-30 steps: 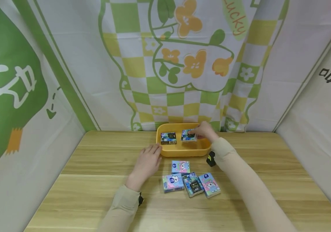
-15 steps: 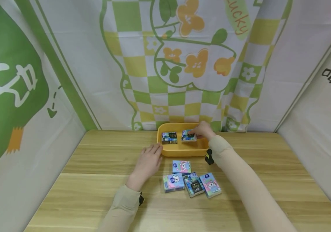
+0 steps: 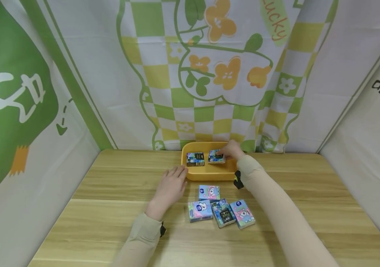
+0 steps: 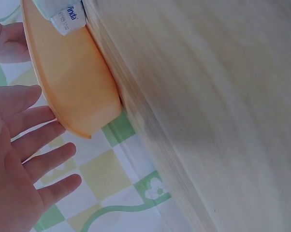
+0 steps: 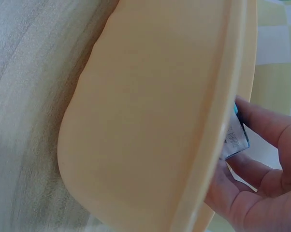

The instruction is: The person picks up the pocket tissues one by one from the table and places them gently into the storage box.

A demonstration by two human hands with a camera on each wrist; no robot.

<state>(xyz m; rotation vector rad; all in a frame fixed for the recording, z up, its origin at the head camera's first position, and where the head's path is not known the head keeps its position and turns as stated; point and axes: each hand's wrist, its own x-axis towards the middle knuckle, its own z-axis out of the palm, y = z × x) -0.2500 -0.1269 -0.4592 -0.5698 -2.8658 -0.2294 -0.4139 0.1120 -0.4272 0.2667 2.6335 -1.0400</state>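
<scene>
At the back of the table stands a yellow plastic basket point(image 3: 211, 176). Inside its right half, my right hand point(image 3: 232, 150) pinches a small dark-blue floral tissue pack point(image 3: 214, 157); the right wrist view shows the end of that tissue pack point(image 5: 237, 135) between thumb and fingers, behind the basket wall. A second floral tissue pack point(image 3: 195, 159) lies in the basket's left half. With fingers extended, my left hand point(image 3: 170, 187) touches the basket's front left corner. In the left wrist view, the fingertips of the left hand point(image 4: 27, 145) meet the basket rim point(image 4: 51, 108).
In front of the basket lie several tissue packs close together: a pink-and-blue pack point(image 3: 209, 192), another pink-and-blue pack point(image 3: 200, 210), a floral pack point(image 3: 223, 213) and a tilted pink pack point(image 3: 242, 214). A patterned cloth point(image 3: 206, 115) hangs behind the wooden table point(image 3: 110, 207).
My right wrist and forearm have shifted slightly left, while the right hand keeps its hold on the tissue pack in the basket. The left hand stays at the basket corner.
</scene>
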